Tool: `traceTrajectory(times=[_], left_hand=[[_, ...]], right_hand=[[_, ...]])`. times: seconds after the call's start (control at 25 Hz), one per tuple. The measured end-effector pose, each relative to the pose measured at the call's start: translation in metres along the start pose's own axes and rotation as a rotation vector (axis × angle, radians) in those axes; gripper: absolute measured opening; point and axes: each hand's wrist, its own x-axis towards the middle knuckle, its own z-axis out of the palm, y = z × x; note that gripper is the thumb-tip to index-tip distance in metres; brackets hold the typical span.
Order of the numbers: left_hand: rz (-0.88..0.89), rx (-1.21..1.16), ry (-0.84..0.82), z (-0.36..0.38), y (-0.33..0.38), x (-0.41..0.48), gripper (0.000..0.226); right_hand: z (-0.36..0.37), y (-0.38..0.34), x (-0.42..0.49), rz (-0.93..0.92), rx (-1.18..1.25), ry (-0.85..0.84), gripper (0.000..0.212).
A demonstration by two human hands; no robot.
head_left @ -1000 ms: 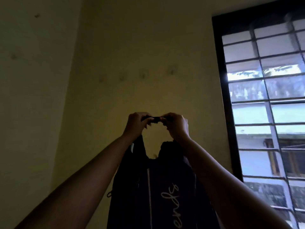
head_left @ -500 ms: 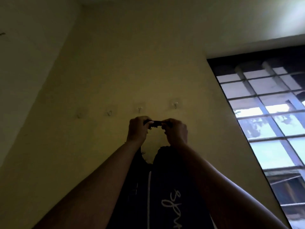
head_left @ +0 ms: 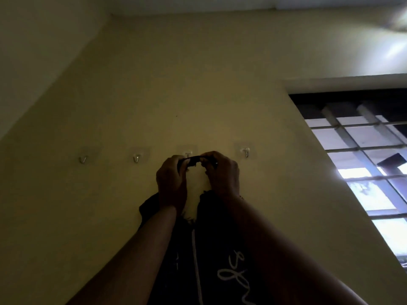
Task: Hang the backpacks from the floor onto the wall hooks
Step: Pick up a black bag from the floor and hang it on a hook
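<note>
A black backpack [head_left: 211, 249] with white script lettering hangs below my raised arms against the yellow wall. Its top carry loop [head_left: 193, 159] is stretched between both hands. My left hand [head_left: 170, 179] pinches the loop's left end and my right hand [head_left: 221, 172] pinches its right end. The loop sits right at the third wall hook [head_left: 187, 154], whose lower part is hidden behind it. Whether the loop is over the hook cannot be told.
Three more metal hooks on clear adhesive pads line the wall: two bare ones to the left [head_left: 82, 159] [head_left: 136, 158] and one to the right [head_left: 246, 152]. A barred window [head_left: 363, 164] fills the right side. A side wall [head_left: 33, 51] meets the corner at left.
My hands have lifted the loop from well below the row of hooks up to the third hook. The view has tilted upward, showing the ceiling.
</note>
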Motion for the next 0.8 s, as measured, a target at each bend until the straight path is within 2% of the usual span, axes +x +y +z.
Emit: traceTrajectory(times=[0.12, 0.28, 0.48, 0.6, 0.76, 0.8], left_hand=[[0.012, 0.008, -0.026, -0.005, -0.009, 0.018, 0.023], [0.042, 0.051, -0.079, -0.003, -0.016, 0.041, 0.022], [-0.012, 0.172, -0.15, -0.001, -0.028, 0.053, 0.027], [-0.001, 0.132, -0.163, -0.014, -0.027, 0.037, 0.024], [0.05, 0.14, -0.245, -0.028, -0.022, 0.013, 0.039], [0.024, 0.139, -0.254, -0.03, -0.016, 0.011, 0.034]], right_hand=[[0.008, -0.008, 0.007, -0.003, 0.008, 0.013, 0.02], [0.015, -0.013, 0.02, 0.083, 0.001, 0.036, 0.019], [0.017, -0.016, 0.023, 0.125, -0.146, -0.054, 0.02], [0.014, -0.018, 0.012, 0.094, -0.176, -0.096, 0.02], [0.011, -0.022, -0.006, 0.069, -0.207, -0.15, 0.024], [0.009, -0.024, -0.01, 0.067, -0.211, -0.168, 0.026]])
